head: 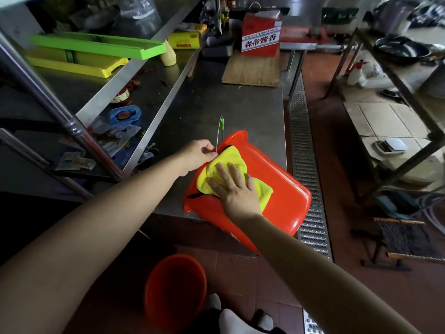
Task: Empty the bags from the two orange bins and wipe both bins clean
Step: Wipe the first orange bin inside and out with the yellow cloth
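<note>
An orange bin [284,203] lies on its side at the near right corner of the steel table [216,102], its base overhanging the edge. A yellow cloth [231,160] is spread on the bin's side. My right hand [234,190] presses flat on the cloth with straight fingers. My left hand [196,155] pinches the bin's thin wire handle [219,133] close to the rim. A second orange bin [175,288] stands upright on the floor below, near my feet; its inside is dark.
A wooden cutting board [251,68] and a red carton [261,37] sit at the table's far end. Green and yellow trays [96,48] fill the left shelf, with packets beneath. A metal floor drain grate [304,165] runs along the table's right side. Racks stand at right.
</note>
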Demonstrator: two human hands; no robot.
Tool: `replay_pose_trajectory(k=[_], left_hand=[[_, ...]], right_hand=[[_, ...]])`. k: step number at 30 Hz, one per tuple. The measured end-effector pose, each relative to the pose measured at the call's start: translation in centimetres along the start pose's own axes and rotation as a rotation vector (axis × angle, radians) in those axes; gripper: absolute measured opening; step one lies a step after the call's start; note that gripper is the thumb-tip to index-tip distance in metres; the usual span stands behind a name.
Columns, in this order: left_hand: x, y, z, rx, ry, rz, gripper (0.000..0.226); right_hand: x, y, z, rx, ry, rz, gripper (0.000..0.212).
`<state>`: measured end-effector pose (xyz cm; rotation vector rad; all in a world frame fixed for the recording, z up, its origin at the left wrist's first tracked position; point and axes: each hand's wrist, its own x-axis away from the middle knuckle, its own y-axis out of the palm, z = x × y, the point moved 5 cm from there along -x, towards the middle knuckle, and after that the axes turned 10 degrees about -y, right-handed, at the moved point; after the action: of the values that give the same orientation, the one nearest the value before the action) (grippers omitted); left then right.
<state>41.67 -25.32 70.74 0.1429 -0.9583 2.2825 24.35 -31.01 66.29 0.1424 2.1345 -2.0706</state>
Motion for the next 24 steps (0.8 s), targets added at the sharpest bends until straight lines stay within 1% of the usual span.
replay_pose_trajectory(k=[2,4,6,8,12,15,19,24], left_hand=[[0.0,-0.1,-0.1,-0.021,0.024,0.018,0.010],[0.0,-0.1,-0.2,-0.051,0.063,0.031,0.012],[0.1,-0.1,-0.4,-0.080,0.093,0.045,0.011],[0.2,0.0,-0.5,-0.094,0.099,0.047,0.011],[0.4,0.1,-0.5,-0.129,0.090,0.052,0.011],[0.5,0.1,-0.8,-0.129,0.073,0.041,0.010],[0.7,0.1,-1.5,-0.081,0.050,0.022,0.011],[0.9,-0.3,-2.0,-0.027,0.076,0.038,0.013]], right_hand=[[-0.5,0.1,-0.2,-0.002,-0.005,0.008,0.054],[0.7,0.1,0.3,0.026,-0.072,0.049,0.055],[3.3,0.4,1.6,0.066,-0.146,0.085,0.058],[6.5,0.6,3.3,0.092,-0.173,0.108,0.057],[12.3,0.6,6.3,0.103,-0.131,0.134,0.057],[14.1,0.5,7.0,0.076,-0.104,0.124,0.060],[11.8,-0.3,6.1,0.046,-0.072,0.099,0.055],[3.4,-1.4,3.8,-0.017,-0.066,0.047,0.050]])
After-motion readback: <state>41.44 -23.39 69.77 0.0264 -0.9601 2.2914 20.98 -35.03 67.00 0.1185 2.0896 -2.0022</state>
